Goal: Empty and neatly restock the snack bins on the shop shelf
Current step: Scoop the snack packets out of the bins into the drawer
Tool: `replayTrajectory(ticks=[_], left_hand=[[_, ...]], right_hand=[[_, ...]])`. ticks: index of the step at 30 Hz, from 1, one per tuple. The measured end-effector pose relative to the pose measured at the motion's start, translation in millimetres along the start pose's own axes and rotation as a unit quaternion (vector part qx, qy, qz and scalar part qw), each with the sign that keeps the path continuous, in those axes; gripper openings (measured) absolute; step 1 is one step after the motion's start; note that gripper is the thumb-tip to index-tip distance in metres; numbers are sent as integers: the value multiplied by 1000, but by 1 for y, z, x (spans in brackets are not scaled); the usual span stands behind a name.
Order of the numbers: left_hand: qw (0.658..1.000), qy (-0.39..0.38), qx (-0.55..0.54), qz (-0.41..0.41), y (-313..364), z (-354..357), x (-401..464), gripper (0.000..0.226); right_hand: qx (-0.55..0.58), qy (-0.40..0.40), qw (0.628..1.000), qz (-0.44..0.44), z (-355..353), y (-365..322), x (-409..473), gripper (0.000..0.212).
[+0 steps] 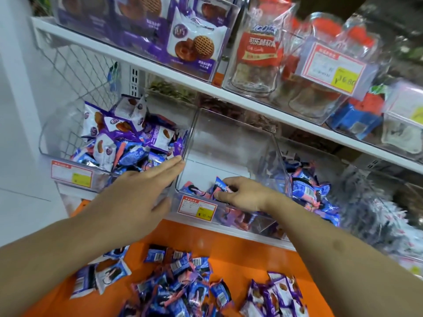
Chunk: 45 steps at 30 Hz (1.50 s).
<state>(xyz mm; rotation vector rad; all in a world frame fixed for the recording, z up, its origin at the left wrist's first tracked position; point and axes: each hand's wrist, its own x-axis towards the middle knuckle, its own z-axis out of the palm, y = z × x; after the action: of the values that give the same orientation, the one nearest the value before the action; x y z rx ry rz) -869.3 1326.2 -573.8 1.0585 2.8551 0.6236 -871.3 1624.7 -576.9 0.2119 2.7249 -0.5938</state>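
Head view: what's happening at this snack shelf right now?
A person is working on the middle clear bin, now nearly empty. The right hand grips blue-and-pink snack packets at its front, while the left hand, fingers straight, reaches toward its left wall. More loose packets lie on the orange ledge below.

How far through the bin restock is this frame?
Midway, apparently. The middle clear bin is nearly emptied; a few blue-pink packets remain at its front. The right hand grips one packet there; the left hand lies flat, fingertips at the bin's corner. Loose packets still cover the orange ledge, and the left bin holds a jumbled heap.
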Motion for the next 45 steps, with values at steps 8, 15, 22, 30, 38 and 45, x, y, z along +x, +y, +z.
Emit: replayTrajectory(ticks=[8, 15, 22, 30, 38, 45], left_hand=[[999, 36, -29, -1, 1, 1, -1, 76], [999, 32, -16, -3, -2, 2, 0, 77], [999, -9, -30, -27, 6, -9, -3, 80], [998, -9, -53, -19, 7, -12, -8, 77], [999, 9, -42, -9, 2, -4, -5, 77], [999, 16, -33, 1, 0, 0, -2, 77]], right_hand=[[42, 110, 993, -19, 0, 2, 1, 37], [143, 233, 959, -67, -43, -23, -29, 43], [237, 193, 942, -140, -37, -52, -105, 45], [169, 44, 984, -44, 141, -15, -129, 47], [229, -49, 970, 69, 247, 41, -93, 22], [225, -46, 970, 72, 204, 59, -90, 44]])
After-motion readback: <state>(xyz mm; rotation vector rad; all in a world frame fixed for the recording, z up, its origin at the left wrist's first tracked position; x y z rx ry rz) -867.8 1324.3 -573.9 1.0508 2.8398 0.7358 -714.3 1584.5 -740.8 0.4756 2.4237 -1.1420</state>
